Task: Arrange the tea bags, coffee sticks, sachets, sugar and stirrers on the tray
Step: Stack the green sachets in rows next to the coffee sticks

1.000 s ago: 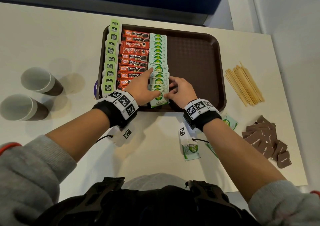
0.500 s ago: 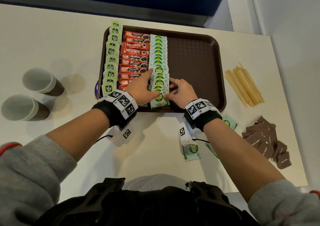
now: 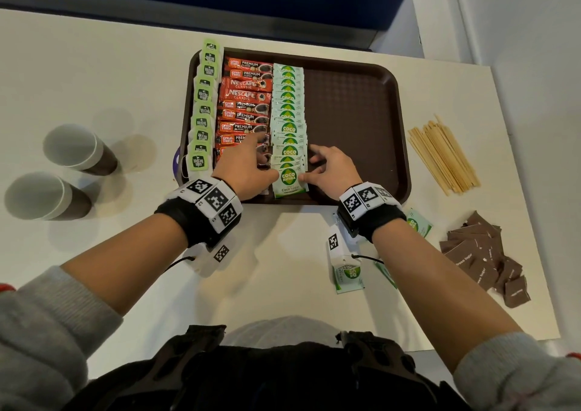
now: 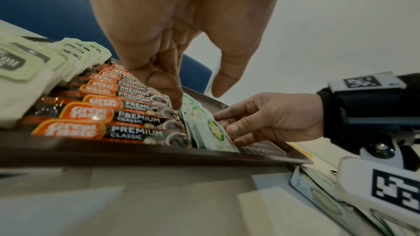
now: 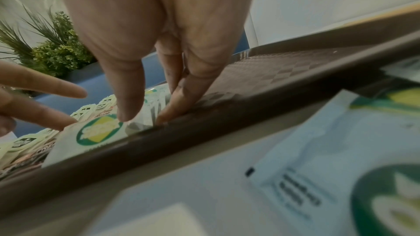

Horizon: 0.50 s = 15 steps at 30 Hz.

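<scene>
The brown tray holds three columns: green tea bags at its left rim, red coffee sticks, then an overlapping row of white-green coco sugar sachets. My left hand lies over the near coffee sticks, its straight fingers against the sachet row's left edge. My right hand sits on the other side, fingertips on the tray floor at the row's right edge and thumb on the front sachet. Neither hand holds anything.
Wooden stirrers and brown sugar packets lie on the table right of the tray. Loose coco sachets lie under my right wrist. Two paper cups stand at the left. The tray's right half is bare.
Both hands stay at the near end of the sachet row. My left fingertips have drawn back slightly toward me.
</scene>
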### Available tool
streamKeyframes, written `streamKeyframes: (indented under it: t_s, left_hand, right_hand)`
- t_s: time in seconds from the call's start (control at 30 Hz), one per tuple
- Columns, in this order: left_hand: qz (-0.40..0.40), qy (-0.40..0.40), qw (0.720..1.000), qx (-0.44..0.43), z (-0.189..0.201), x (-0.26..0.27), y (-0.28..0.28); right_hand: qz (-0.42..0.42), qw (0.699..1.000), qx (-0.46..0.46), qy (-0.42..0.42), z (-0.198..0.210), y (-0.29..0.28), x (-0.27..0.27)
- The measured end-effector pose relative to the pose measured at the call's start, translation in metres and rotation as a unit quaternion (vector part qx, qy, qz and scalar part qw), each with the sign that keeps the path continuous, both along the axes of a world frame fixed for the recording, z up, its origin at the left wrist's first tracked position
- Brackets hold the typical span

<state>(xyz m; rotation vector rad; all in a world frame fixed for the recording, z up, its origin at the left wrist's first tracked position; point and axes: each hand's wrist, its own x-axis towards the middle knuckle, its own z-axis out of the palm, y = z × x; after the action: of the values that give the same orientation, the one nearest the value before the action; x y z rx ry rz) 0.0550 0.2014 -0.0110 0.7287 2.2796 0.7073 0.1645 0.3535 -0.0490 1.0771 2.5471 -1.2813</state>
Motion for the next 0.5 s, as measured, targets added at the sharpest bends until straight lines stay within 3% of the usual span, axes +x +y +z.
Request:
streamKeyframes:
  t_s: [0.5]
  left_hand:
    - [-0.047,-0.026,0.999,0.008,0.009,0.017,0.001]
  right_hand:
    - [-0.007,1.0,-0.017,0.013,0.001,-0.007,0.003]
